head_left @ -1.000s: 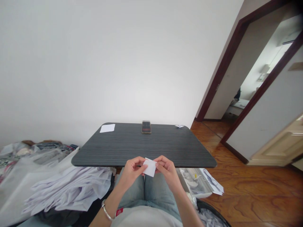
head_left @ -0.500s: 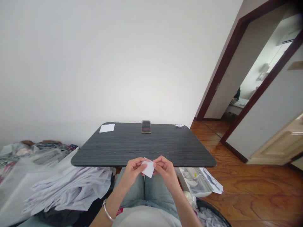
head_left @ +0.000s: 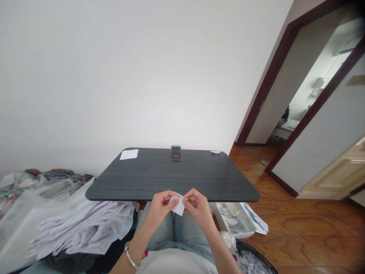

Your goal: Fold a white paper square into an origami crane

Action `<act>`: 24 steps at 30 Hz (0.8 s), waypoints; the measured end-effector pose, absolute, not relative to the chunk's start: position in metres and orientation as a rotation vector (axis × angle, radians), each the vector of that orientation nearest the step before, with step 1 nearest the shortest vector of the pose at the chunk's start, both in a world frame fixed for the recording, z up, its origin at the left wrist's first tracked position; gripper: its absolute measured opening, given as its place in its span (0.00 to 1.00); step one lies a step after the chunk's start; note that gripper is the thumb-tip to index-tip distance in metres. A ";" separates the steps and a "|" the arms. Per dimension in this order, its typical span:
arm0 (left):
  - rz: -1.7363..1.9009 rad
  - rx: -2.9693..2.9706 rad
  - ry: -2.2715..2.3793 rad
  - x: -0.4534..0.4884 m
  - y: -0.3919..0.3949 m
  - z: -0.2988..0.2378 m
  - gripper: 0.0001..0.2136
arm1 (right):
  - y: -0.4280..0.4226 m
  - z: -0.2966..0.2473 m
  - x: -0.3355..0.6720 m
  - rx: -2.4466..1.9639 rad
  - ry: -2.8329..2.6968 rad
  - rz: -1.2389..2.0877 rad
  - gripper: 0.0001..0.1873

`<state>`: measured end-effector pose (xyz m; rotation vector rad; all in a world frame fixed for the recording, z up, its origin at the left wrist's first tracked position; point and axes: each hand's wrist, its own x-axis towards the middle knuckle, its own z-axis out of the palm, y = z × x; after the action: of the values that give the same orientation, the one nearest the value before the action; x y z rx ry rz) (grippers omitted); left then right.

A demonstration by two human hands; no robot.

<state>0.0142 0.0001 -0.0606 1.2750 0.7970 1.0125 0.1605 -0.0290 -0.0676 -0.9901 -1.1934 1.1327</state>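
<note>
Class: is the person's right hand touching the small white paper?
Touching. The head view shows the right hand pinching the small white paper; the left hand pinches its other edge.

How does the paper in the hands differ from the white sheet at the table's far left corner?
The paper is pinched in the air between the left hand and right hand; the sheet lies on the table, touched by neither. The paper hangs tilted, one corner pointing down; the sheet lies flat. The paper looks folded; the sheet shows no fold. Both are white.
</note>
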 end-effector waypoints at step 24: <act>1.059 1.184 0.745 0.012 -0.001 -0.060 0.08 | -0.033 -0.061 0.159 -0.918 -1.132 1.128 0.12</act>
<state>0.0123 -0.0006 -0.0605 1.1839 0.7452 1.0590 0.1593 -0.0334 -0.0610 -0.9184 -1.1320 1.1276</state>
